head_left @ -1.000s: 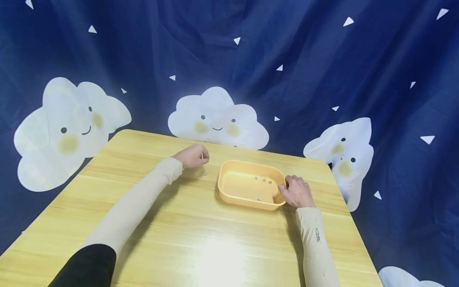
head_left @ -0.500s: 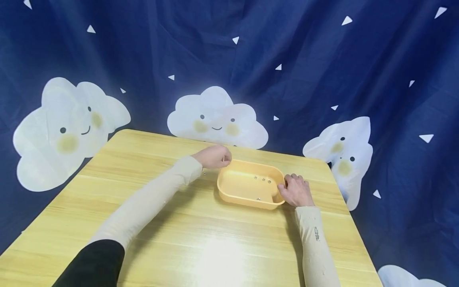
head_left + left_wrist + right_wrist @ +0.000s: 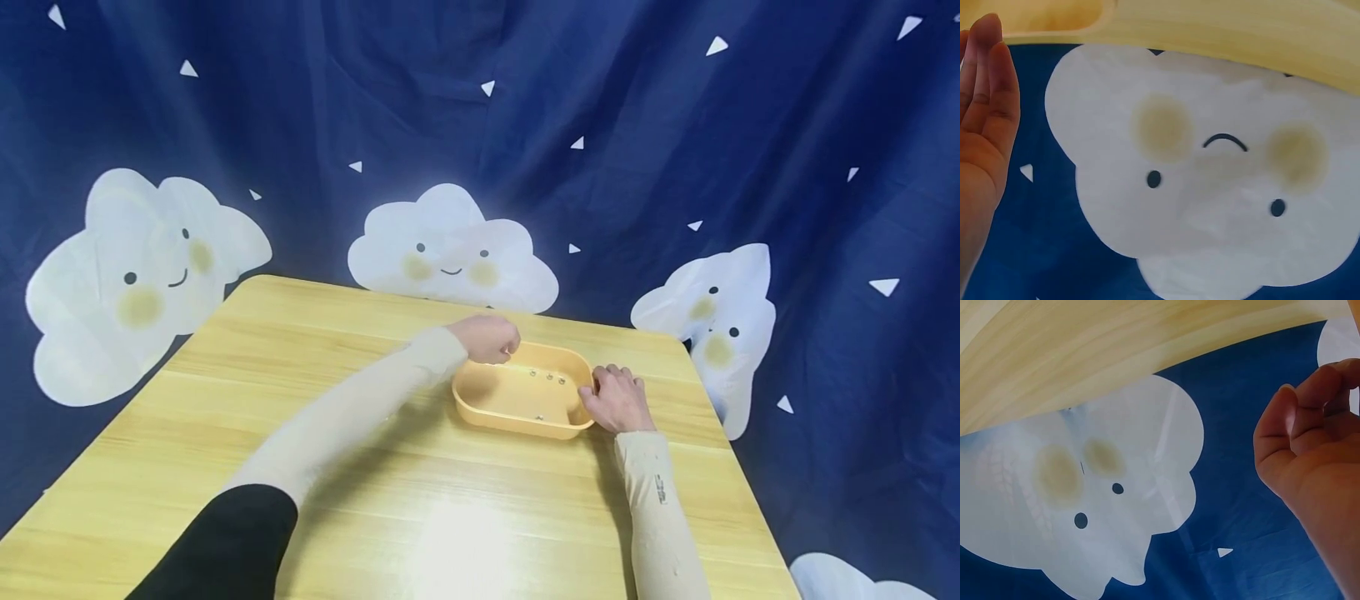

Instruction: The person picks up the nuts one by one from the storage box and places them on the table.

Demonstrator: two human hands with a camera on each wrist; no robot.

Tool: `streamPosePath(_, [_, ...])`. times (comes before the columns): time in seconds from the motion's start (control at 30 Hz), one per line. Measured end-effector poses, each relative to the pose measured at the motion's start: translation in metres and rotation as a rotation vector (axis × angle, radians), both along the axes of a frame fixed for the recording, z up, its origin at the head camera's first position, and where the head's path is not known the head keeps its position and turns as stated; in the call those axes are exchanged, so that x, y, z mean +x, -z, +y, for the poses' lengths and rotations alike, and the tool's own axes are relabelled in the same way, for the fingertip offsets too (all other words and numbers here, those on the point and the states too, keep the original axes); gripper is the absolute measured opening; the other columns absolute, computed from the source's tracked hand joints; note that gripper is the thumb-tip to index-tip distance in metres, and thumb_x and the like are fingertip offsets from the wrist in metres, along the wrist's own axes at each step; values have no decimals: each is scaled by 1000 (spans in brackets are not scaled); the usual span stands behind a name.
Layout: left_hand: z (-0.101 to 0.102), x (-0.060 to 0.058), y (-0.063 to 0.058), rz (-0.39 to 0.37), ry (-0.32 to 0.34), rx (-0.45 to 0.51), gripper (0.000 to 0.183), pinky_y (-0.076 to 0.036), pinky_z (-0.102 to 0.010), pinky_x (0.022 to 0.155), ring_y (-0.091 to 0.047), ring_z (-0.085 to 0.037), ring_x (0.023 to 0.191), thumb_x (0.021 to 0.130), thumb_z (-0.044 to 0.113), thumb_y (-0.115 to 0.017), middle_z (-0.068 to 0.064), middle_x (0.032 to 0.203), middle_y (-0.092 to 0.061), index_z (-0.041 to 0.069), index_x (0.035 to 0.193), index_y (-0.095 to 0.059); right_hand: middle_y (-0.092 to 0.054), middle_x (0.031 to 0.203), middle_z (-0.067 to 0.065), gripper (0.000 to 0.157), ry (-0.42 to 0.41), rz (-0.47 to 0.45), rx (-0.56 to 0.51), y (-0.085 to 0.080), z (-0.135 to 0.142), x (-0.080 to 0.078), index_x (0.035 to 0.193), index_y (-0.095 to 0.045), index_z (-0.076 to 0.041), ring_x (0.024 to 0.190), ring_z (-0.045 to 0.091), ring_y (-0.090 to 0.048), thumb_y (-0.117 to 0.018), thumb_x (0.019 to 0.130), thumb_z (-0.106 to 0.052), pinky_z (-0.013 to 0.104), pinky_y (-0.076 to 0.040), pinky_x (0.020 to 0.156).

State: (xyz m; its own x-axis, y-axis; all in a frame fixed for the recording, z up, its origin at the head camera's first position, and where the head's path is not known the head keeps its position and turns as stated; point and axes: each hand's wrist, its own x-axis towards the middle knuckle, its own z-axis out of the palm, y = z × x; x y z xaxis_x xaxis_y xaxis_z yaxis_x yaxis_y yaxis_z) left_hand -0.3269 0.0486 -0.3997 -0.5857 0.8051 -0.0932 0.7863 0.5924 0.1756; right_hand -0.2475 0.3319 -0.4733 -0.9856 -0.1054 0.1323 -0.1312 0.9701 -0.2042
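Observation:
A shallow yellow-orange plastic tray [image 3: 517, 425] stands on the table. Several tiny shiny metal pieces [image 3: 550, 377] lie on its floor, most in a row toward the back right. My left hand [image 3: 487, 338] is over the tray's back left corner, its fingers bent down in the head view. In the left wrist view the left hand [image 3: 988, 119] shows its fingers close together; whether a piece is pinched there I cannot tell. My right hand [image 3: 618, 400] grips the tray's right end, thumb on the inner side. The right wrist view catches the right hand [image 3: 1310, 425] with curled fingers.
The light wood table [image 3: 420, 467] has rounded far corners, and its back edge runs just beyond the tray. A dark blue curtain [image 3: 645, 167] with white clouds hangs behind it. My left sleeve [image 3: 352, 417] crosses low over the table's left half.
My left hand has moved right, from above the table to over the tray's back left corner. A loose metal piece on the table is now behind the left sleeve. The right hand stays put.

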Motion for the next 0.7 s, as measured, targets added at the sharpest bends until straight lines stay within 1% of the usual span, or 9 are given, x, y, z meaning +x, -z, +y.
streamPosePath(0.1, [13,3,3,19,-18,-72,15,-58,-37,99,-68,-24,110,95,13,-69,-6,114,-74,8,108,-73,-60,89,12,23,1,1,1,0,0,0,85,-59,-12,91,38,-55,-58,94,-32,53,-41,80])
streamPosePath(0.2, [26,8,6,15,-37,-133,20,-57,-36,100,-67,-24,114,96,15,-70,-6,120,-72,9,115,-72,-61,92,14,24,3,-5,7,0,-1,1,88,-60,-10,94,40,-56,-57,94,-33,55,-41,82])
streamPosePath(0.3, [38,14,12,31,-42,-158,20,-58,-32,95,-68,-21,109,96,14,-69,-4,118,-71,12,115,-71,-61,92,14,25,4,-10,12,0,-2,1,88,-60,-10,93,40,-56,-56,94,-34,56,-41,83])
streamPosePath(0.37, [42,18,17,30,-61,-156,18,-57,-31,88,-67,-18,102,96,11,-66,1,114,-71,17,112,-71,-60,90,13,25,2,-9,10,0,-2,1,86,-59,-10,92,39,-56,-56,94,-34,56,-41,82])
streamPosePath(0.43, [46,24,19,42,-65,-162,19,-57,-30,86,-67,-16,98,95,7,-62,3,110,-71,19,108,-70,-60,89,13,24,0,-4,9,0,-3,1,85,-58,-11,91,39,-55,-56,94,-33,55,-41,81])
streamPosePath(0.5, [51,26,24,55,-77,-196,25,-56,-30,89,-67,-15,101,94,7,-59,5,112,-71,22,110,-70,-60,88,12,24,-1,-1,8,0,-3,0,85,-58,-11,91,39,-56,-57,94,-33,54,-41,80])
streamPosePath(0.57, [57,28,28,105,-56,-251,29,-56,-29,95,-68,-15,107,94,6,-57,4,117,-73,23,112,-72,-60,88,12,24,-4,2,8,0,-3,0,85,-58,-11,91,39,-56,-57,95,-33,54,-41,80])
streamPosePath(0.63, [65,25,40,148,-58,-307,32,-55,-30,101,-67,-15,113,96,8,-55,5,123,-71,24,118,-72,-60,88,12,24,-4,5,7,0,-3,0,84,-58,-11,91,39,-56,-57,95,-32,53,-41,80])
streamPosePath(0.7, [69,25,46,167,-60,-332,32,-55,-31,103,-66,-16,116,98,8,-53,3,127,-70,23,119,-72,-60,87,12,24,-6,10,7,-1,-3,1,83,-58,-11,90,38,-56,-57,95,-32,53,-41,79])
